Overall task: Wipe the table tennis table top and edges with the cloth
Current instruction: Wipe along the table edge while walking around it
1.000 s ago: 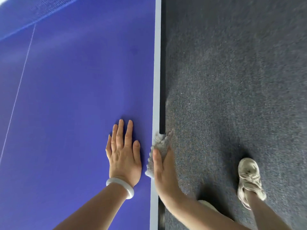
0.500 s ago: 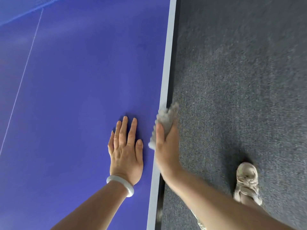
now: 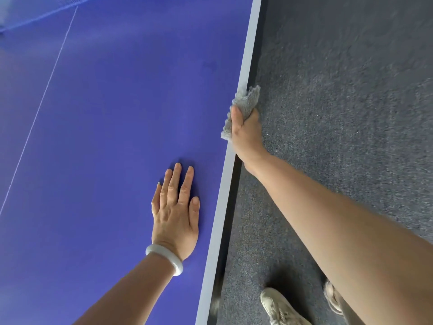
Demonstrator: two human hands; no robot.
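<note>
Head view: the blue counter [image 3: 112, 127] fills the left of the picture. Its pale edge band [image 3: 248, 55] runs from 6 o'clock up to 1 o'clock. The right grip [image 3: 246, 133] sits on that band just toward 1 o'clock from the middle. Its thumb presses down on the grey cloth [image 3: 246, 99], grasping it, and its fingers are hidden past the edge. The cloth is bunched against the band and the counter's side. One frayed end sticks out ahead of the thumb toward 12 o'clock, and another pokes back onto the blue at 7 o'clock of the thumb.

The left grip [image 3: 174, 215] lies released, palm down on the blue top at 7 o'clock from the middle. Its fingers are straight and point to 12 o'clock, just inside the band and well apart from the cloth. A pale bracelet [image 3: 165, 258] rings its wrist.

A thin white line [image 3: 46, 86] crosses the top at 9 o'clock, and a blurred net [image 3: 35, 18] shows at 11 o'clock. Grey carpet [image 3: 346, 95] lies at 3 o'clock. Two pale shoes [image 3: 280, 307] stand at 5 o'clock, one partly behind the right forearm.
</note>
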